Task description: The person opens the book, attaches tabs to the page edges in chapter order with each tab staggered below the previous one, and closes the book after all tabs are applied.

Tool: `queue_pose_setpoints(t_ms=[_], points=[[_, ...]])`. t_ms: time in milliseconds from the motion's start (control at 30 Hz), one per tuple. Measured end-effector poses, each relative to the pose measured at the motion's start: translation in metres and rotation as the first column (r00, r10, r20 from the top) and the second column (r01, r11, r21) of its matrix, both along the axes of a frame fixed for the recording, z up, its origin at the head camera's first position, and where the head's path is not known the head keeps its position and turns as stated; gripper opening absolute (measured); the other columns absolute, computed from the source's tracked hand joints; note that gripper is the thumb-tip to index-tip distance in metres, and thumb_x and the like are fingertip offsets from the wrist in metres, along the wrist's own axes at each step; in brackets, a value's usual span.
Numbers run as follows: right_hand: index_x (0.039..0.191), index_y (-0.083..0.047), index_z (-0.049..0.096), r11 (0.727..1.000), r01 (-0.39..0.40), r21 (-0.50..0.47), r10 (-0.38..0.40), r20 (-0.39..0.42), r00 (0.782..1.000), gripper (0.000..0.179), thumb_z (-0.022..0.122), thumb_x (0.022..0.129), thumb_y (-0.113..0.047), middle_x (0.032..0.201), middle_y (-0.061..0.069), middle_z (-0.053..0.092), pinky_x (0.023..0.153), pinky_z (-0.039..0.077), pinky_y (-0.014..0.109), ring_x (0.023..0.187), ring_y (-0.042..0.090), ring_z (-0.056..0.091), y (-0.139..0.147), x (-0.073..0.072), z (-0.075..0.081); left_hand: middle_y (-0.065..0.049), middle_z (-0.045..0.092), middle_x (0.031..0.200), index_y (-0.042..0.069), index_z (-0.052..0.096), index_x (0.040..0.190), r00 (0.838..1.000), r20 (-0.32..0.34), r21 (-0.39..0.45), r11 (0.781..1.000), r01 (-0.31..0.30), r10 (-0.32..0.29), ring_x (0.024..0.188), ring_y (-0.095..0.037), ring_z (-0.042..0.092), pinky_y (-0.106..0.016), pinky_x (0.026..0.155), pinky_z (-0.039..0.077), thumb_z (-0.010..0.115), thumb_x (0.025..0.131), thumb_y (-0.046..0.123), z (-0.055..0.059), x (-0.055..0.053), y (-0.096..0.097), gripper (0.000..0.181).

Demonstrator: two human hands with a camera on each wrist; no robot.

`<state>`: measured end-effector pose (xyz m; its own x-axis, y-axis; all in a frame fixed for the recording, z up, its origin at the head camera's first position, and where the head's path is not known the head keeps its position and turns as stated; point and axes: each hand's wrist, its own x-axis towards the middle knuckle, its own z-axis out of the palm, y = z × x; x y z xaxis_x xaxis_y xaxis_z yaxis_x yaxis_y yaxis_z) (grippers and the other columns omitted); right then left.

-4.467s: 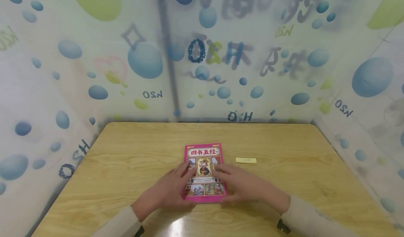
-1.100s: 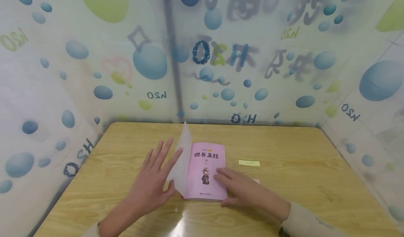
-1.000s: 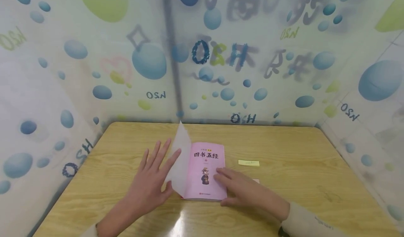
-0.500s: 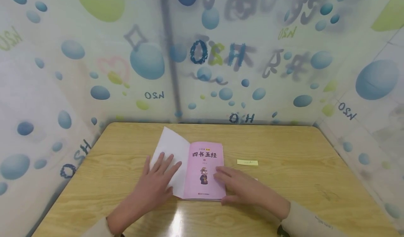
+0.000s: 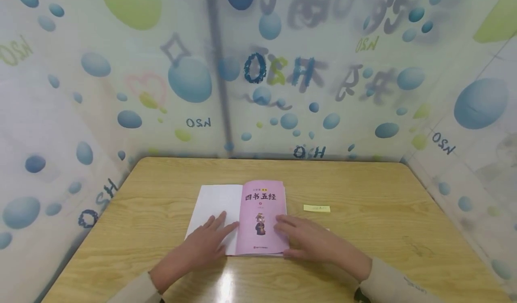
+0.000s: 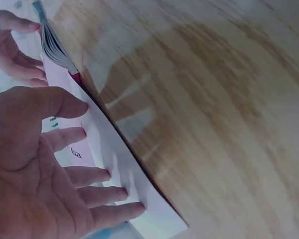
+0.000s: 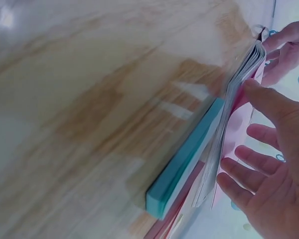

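Observation:
A book lies opened on the wooden table, its pink title page (image 5: 258, 204) on the right and a blank white page (image 5: 212, 204) on the left. My left hand (image 5: 203, 244) rests on the lower part of the white page, fingers spread and fairly straight, as the left wrist view shows on the white page (image 6: 114, 159). At the pink page's right edge, my right hand (image 5: 308, 240) touches the book with relaxed, extended fingers. The right wrist view shows that right hand (image 7: 274, 164) beside the stacked page edges (image 7: 234, 89), thumb near the lower corner.
A yellow paper strip (image 5: 317, 208) lies on the table (image 5: 383, 231) right of the book. Close beside the book, a teal block (image 7: 182, 164) shows in the right wrist view, with reddish edges by it. A patterned wall (image 5: 343, 33) stands behind the table.
The book was closed between both hands; its front cover has since swung left, from upright to lying flat. My left hand moved left and down with it. The right hand has barely moved.

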<state>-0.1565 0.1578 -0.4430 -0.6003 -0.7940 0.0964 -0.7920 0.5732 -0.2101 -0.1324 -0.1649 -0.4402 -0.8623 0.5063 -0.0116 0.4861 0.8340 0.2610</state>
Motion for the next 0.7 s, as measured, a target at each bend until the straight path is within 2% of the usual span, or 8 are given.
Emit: queue_pose_setpoints(t_ms=[67, 233, 400, 533, 700], points=[[0.14, -0.004, 0.057, 1.0, 0.002, 0.004, -0.002, -0.004, 1.0, 0.059, 0.075, 0.092, -0.034, 0.149, 0.017, 0.049, 0.108, 0.041, 0.048, 0.133, 0.033, 0.05, 0.0, -0.001, 0.001, -0.034, 0.039, 0.149, 0.01, 0.055, 0.146, 1.0, 0.006, -0.005, 1.0, 0.0, 0.0, 0.126, -0.06, 0.045, -0.067, 0.094, 0.046, 0.068, 0.092, 0.011, -0.003, 0.0, 0.001, 0.055], [0.137, -0.004, 0.06, 1.0, 0.008, 0.019, -0.008, 0.014, 1.0, 0.052, 0.074, 0.093, -0.027, 0.147, 0.015, 0.051, 0.107, 0.042, 0.044, 0.131, 0.03, 0.053, 0.0, -0.001, 0.005, -0.034, 0.039, 0.149, 0.012, 0.055, 0.146, 1.0, 0.021, 0.003, 1.0, -0.023, 0.023, 0.126, -0.06, 0.044, -0.067, 0.095, 0.046, 0.068, 0.092, 0.013, -0.003, 0.004, 0.007, 0.055], [0.136, -0.006, 0.061, 1.0, -0.003, 0.019, 0.003, 0.025, 1.0, 0.046, 0.071, 0.095, -0.022, 0.146, 0.012, 0.053, 0.107, 0.043, 0.043, 0.13, 0.029, 0.054, 0.003, -0.002, 0.005, -0.036, 0.04, 0.146, 0.011, 0.055, 0.146, 1.0, 0.001, 0.003, 1.0, -0.013, 0.013, 0.123, -0.061, 0.046, -0.065, 0.096, 0.045, 0.068, 0.091, 0.014, -0.002, 0.005, 0.009, 0.056], [0.134, -0.004, 0.062, 0.999, -0.044, -0.004, 0.044, -0.04, 0.998, 0.046, 0.072, 0.09, -0.013, 0.144, 0.014, 0.054, 0.105, 0.045, 0.043, 0.128, 0.03, 0.055, 0.007, -0.004, 0.004, -0.037, 0.041, 0.145, 0.009, 0.056, 0.144, 1.0, -0.016, 0.004, 1.0, -0.001, 0.001, 0.122, -0.061, 0.047, -0.064, 0.097, 0.046, 0.068, 0.091, 0.014, 0.0, 0.007, 0.01, 0.055], [0.136, -0.003, 0.06, 0.997, -0.046, -0.059, 0.039, -0.117, 0.992, 0.054, 0.079, 0.086, -0.015, 0.147, 0.018, 0.05, 0.107, 0.042, 0.044, 0.133, 0.032, 0.05, 0.011, -0.011, 0.004, -0.036, 0.04, 0.147, 0.009, 0.055, 0.145, 1.0, -0.004, -0.006, 1.0, -0.016, 0.016, 0.125, -0.06, 0.045, -0.065, 0.096, 0.045, 0.068, 0.092, 0.015, 0.002, 0.009, 0.011, 0.055]])
